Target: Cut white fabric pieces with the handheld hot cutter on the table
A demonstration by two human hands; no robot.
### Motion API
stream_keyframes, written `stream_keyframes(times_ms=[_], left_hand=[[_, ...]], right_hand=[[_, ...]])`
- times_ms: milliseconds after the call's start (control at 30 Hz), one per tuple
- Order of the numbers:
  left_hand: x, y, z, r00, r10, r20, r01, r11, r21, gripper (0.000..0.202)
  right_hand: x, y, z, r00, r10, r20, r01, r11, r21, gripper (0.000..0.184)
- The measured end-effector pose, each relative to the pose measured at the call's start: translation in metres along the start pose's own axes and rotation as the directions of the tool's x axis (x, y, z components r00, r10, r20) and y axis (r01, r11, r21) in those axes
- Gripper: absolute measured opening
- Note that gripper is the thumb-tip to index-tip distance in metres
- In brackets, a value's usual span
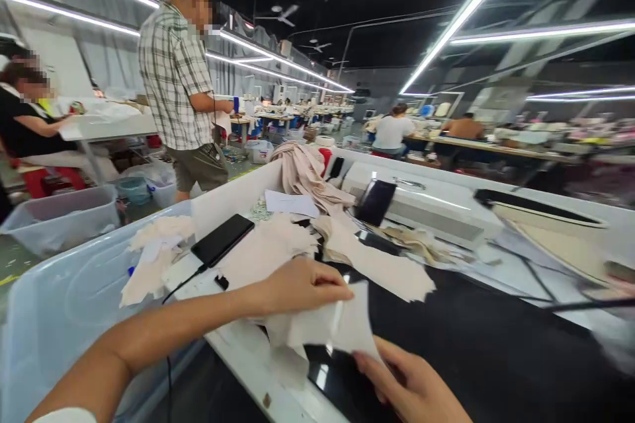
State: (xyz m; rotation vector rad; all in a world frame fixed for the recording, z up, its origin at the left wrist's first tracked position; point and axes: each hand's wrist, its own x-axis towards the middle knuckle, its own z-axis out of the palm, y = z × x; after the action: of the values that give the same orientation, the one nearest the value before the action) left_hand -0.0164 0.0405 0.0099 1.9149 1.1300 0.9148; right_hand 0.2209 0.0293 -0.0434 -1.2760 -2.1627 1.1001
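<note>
Handheld pale cloth (347,327), black worktop (476,330), workroom strip lights (464,20)

The left arm (163,330) reached in from the lower left, elbow (122,353) bent, ending in the left grip (300,284), palm down, fingers (330,292) pinched together. Lower, the right grip (414,380) slanted up from the lower right, its digits likewise pinched.

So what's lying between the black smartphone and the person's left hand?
In the head view, cream fabric pieces lie between the black smartphone and the left hand.
</note>
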Motion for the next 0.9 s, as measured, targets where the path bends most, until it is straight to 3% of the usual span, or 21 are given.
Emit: stream_keyframes(times_ms=[67,100,167,267,333,467,633,767,900], left_hand=[[0.008,0.011,-0.006,0.978,0.206,-0.028,-0.194,0.954,0.228,0.030],[0.011,0.015,-0.007,0.952,0.304,-0.008,-0.283,0.893,0.350,0.033],[0.013,0.016,-0.001,0.880,0.465,0.097,-0.439,0.718,0.540,0.039],[0.006,0.000,0.025,0.738,0.589,0.330,-0.640,0.453,0.621,0.039],[-0.002,-0.018,0.045,0.658,0.609,0.443,-0.723,0.343,0.600,0.035],[-0.014,-0.042,0.066,0.647,0.623,0.439,-0.728,0.334,0.599,0.025],[-0.014,-0.037,0.064,0.657,0.634,0.408,-0.722,0.374,0.581,0.014],[-0.009,-0.037,0.066,0.690,0.630,0.355,-0.700,0.459,0.547,0.017],[-0.009,-0.041,0.070,0.717,0.592,0.367,-0.690,0.528,0.496,0.019]], right_hand=[[0.005,-0.006,-0.014,0.983,-0.107,-0.151,0.083,0.984,-0.155,0.048],[0.007,-0.008,-0.021,0.958,-0.181,-0.223,0.117,0.956,-0.270,0.047],[0.011,-0.005,-0.033,0.926,-0.216,-0.309,0.094,0.926,-0.365,0.038],[0.012,0.008,-0.040,0.902,-0.237,-0.361,0.044,0.882,-0.470,0.040],[0.009,0.020,-0.039,0.902,-0.249,-0.352,0.018,0.838,-0.545,0.044],[0.001,0.040,-0.035,0.903,-0.261,-0.342,-0.047,0.731,-0.681,0.048],[-0.008,0.044,-0.034,0.875,-0.288,-0.390,-0.136,0.626,-0.768,0.072],[-0.017,0.031,-0.025,0.890,-0.338,-0.308,-0.056,0.587,-0.807,0.076],[-0.024,0.020,-0.016,0.909,-0.338,-0.241,-0.014,0.556,-0.831,0.071]])
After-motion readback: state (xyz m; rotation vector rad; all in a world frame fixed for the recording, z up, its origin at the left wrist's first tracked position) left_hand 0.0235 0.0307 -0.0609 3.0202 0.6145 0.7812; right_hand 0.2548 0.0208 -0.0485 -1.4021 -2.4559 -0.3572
